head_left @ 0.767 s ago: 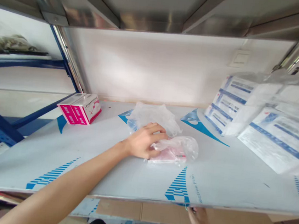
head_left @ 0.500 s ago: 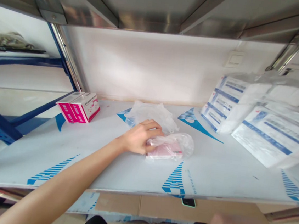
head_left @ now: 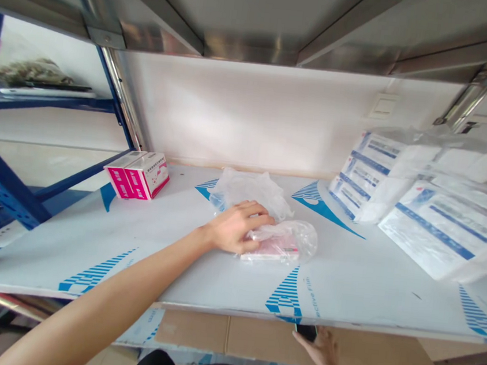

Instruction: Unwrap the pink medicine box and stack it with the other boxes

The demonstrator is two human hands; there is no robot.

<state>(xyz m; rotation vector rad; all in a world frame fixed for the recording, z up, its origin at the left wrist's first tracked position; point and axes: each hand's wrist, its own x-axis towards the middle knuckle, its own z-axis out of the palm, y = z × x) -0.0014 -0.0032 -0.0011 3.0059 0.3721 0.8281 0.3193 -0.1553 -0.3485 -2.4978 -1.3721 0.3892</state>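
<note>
My left hand [head_left: 241,227] reaches in from the left and lies closed over the left end of a clear plastic bag [head_left: 307,238]. Inside the bag is a flat pink-and-white box [head_left: 273,248], resting on the shelf; my fingers cover part of it. Just behind my hand lies a second, crumpled plastic bag [head_left: 254,188]. Below the shelf's front edge, my right hand [head_left: 322,346] has its thumb and fingers around a dark phone [head_left: 306,332] above the brown cardboard. The shelf edge partly hides that phone.
The shelf [head_left: 216,278] has film with blue prints. A pink-and-white carton [head_left: 137,176] stands at the left, and several plastic-wrapped white-and-blue packs [head_left: 434,226] at the right. A metal shelf [head_left: 252,21] hangs overhead. Cardboard [head_left: 197,330] lies below the front edge.
My right hand has moved from the lower right corner leftward to the phone and closed around it. My left hand stays on the bagged box. The view has shifted slightly.
</note>
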